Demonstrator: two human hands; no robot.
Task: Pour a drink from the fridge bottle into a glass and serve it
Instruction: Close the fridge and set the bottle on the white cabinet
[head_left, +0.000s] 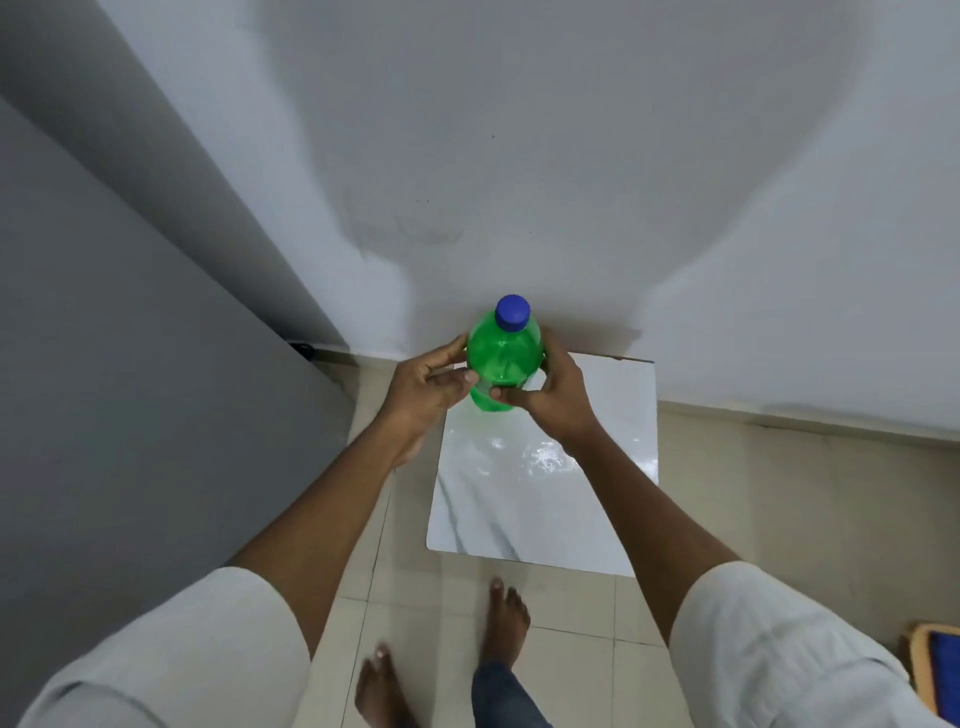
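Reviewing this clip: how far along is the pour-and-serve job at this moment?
Done: the green bottle is out and upright over the white tabletop. In hand: left hand and right hand both grip its body. Left: the blue cap is on, so opening, pouring and serving remain. No glass is in view.

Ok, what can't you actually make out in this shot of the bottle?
- Head view: the green bottle has its lower body and base covered by the left hand and right hand, so whether it rests on the white tabletop is unclear.
- Liquid level: unreadable.
- Wooden object: cut off by the right edge.
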